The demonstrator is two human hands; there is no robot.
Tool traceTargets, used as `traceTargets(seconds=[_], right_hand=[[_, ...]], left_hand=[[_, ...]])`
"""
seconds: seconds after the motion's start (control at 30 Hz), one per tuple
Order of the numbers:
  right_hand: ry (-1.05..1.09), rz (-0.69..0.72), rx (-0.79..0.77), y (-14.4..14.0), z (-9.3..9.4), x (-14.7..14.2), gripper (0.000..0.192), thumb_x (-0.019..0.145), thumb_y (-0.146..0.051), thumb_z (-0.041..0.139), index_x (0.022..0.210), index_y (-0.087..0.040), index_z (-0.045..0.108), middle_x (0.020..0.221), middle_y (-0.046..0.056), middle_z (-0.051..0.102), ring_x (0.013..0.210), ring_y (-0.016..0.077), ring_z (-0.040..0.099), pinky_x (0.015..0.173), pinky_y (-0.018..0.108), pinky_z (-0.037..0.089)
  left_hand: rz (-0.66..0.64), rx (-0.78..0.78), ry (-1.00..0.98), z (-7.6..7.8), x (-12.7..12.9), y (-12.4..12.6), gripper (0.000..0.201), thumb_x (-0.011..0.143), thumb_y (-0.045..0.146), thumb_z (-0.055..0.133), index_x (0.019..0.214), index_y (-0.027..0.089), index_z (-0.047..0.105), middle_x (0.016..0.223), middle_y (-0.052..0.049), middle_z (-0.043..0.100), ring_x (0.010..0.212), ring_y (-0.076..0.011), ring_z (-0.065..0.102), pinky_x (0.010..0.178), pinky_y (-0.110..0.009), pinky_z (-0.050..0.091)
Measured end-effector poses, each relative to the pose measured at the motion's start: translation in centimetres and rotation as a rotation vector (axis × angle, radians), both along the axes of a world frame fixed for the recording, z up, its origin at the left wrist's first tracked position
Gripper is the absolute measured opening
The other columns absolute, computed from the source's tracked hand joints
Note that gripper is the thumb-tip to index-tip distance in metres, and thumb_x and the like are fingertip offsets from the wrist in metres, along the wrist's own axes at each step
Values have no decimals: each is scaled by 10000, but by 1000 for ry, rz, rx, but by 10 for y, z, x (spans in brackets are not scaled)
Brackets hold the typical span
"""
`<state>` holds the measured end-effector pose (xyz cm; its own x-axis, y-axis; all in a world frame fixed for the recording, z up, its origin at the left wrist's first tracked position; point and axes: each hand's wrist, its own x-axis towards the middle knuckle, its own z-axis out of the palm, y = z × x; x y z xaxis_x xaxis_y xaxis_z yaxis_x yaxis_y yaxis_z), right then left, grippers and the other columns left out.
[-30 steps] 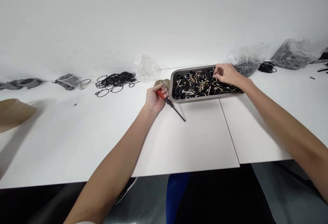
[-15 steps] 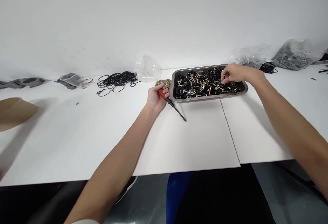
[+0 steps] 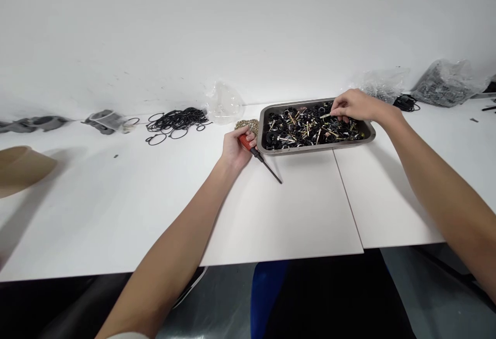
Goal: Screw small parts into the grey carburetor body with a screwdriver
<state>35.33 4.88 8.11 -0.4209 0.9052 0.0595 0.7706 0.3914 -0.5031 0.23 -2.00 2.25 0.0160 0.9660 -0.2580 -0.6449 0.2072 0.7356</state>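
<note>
My left hand (image 3: 234, 149) is wrapped round the red handle of a screwdriver (image 3: 245, 143), whose dark shaft points down and to the right over the white table. Beside it stands a metal tray (image 3: 310, 148), heaped with black rings, clamp-like parts and loose screws. Above the tray's right half, my right hand (image 3: 351, 106) pinches a thin, pale gold screw (image 3: 325, 116) between thumb and fingers. The screw sticks out to the left, and its other end is hidden by the fingertips. A pile of small brass-coloured pieces (image 3: 248, 124) lies just behind my left hand.
Black rubber rings (image 3: 180, 120) lie heaped at the back left, near a clear plastic bag (image 3: 225, 104). Grey plastic parts (image 3: 104, 121) and a tan roll (image 3: 25, 168) are farther left. Filled bags (image 3: 444, 83) stand against the wall at right.
My right hand has lifted slightly out of the tray's contents, and a screw now shows in its fingers. My left hand and the screwdriver have stayed in place.
</note>
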Motion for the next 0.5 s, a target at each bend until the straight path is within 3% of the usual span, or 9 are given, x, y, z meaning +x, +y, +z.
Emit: traceTargets(seconds=[0.23,0.37,0.5], right_hand=[[-34,-103,75,-10,17,7,232,817,-437,845,819,-210,798,619,58,637,672,227,636,691,425,553],[-31,-138,75,-2,7,9,217,805,-418,864,793,-214,792,593,52,616,670,234,637,719,447,557],[-41,-72,91,6,-10,3,225,813,-418,861,759,-212,789,563,52,594,667,234,635,716,445,558]], left_hand=[[-5,7,1,0,0,0,268,901,130,510,658,197,421,512,29,392,399,-89,385,397,-203,404],[-9,3,1,-1,-1,1,269,900,130,513,655,195,423,515,28,393,397,-89,391,398,-203,400],[-2,2,0,-1,-2,0,276,916,128,487,655,192,424,520,28,387,399,-85,400,404,-196,398]])
